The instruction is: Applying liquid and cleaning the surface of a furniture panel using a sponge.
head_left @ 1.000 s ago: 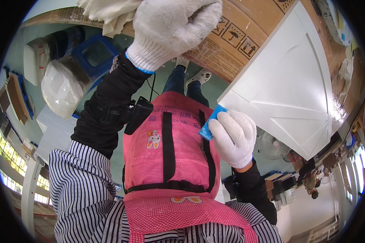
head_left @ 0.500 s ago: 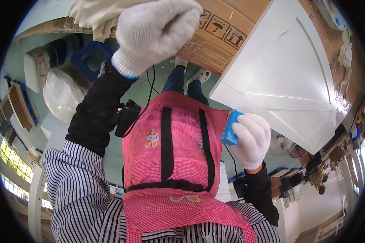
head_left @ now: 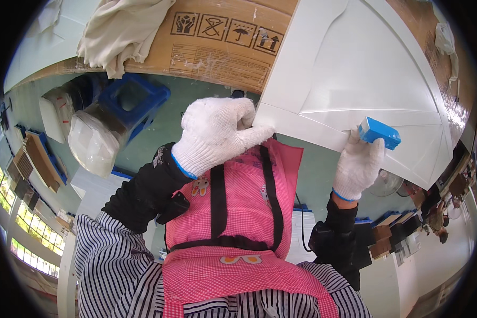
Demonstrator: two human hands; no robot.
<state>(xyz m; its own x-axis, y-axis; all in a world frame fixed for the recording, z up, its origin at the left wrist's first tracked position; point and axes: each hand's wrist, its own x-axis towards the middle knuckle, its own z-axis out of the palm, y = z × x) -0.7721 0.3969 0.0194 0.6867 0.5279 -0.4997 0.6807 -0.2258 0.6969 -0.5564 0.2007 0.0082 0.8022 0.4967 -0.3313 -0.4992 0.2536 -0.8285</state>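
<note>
My right hand (head_left: 360,159), in a white knit glove, pinches a small blue block (head_left: 380,133) between thumb and fingers, the block raised in the fingertips with its long side tilted down toward the right. It shows in front of the near part of a white panel (head_left: 376,79); whether block and panel touch, I cannot tell. My left hand (head_left: 222,130), gloved to match, is at the panel's near left corner, fingers curled and thumb stretched toward the edge; whether it grips the corner or merely rests beside it, I cannot tell. The panel, its face marked by raised borders and a curved line, lies on brown cardboard (head_left: 220,66) printed with dark handling symbols, its near corner jutting past the cardboard's edge. A cream cloth (head_left: 116,37) drapes over that edge farther left. Black sleeves (head_left: 143,185) cover my forearms above a striped shirt (head_left: 116,254), and a pink checked apron (head_left: 246,212) with black straps hangs below my hands. On the green floor (head_left: 315,169) to my left, a blue plastic frame (head_left: 159,95) stands near a pale bundle in clear wrapping (head_left: 93,146). Beyond the panel at right is a round fan (head_left: 385,184); in the far background, another person (head_left: 437,222) appears, small and indistinct.
</note>
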